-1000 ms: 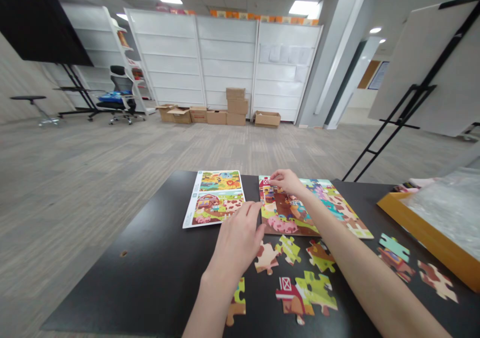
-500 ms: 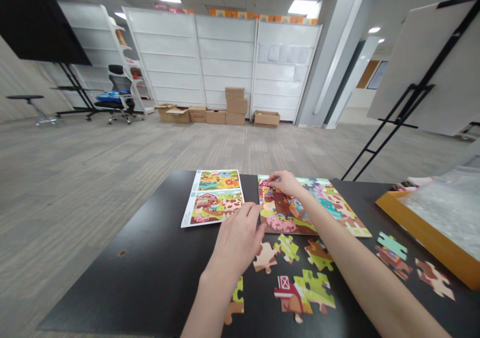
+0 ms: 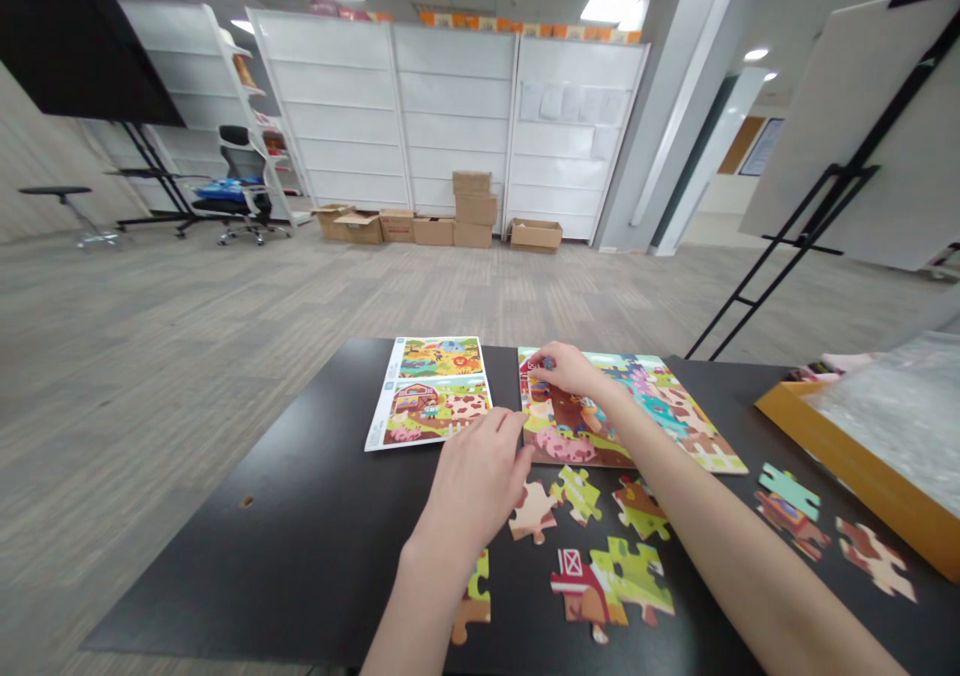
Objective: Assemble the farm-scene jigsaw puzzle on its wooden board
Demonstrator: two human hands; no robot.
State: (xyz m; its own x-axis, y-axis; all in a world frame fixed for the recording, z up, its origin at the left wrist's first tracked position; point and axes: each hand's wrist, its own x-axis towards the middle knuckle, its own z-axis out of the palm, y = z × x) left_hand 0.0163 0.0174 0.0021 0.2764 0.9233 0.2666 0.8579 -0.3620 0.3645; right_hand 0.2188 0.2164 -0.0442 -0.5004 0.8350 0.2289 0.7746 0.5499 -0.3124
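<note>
My right hand (image 3: 568, 368) is over the upper left of the puzzle board (image 3: 712, 436), its fingers closed on something small that they mostly hide, near the red barn part. My left hand (image 3: 480, 461) rests at the board's lower left corner, between it and the picture sheet (image 3: 381, 418); its fingers are bent and lie together, and nothing shows in them. Loose pieces lie in front of the board: a cream one (image 3: 534, 512), a green one (image 3: 577, 494), a brown and green one (image 3: 641, 508) and a cluster with a red barn roof (image 3: 585, 586).
More pieces (image 3: 876, 556) lie at the right of the black table (image 3: 285, 546). Beside them stands an orange box (image 3: 855, 471) with clear plastic wrap (image 3: 900, 416). Another piece (image 3: 474, 596) is partly behind my left forearm. An easel (image 3: 810, 216) stands beyond the table.
The fingers of my right hand have shifted slightly at the board's upper left. My left hand has stayed nearly in place. The view has moved a little.
</note>
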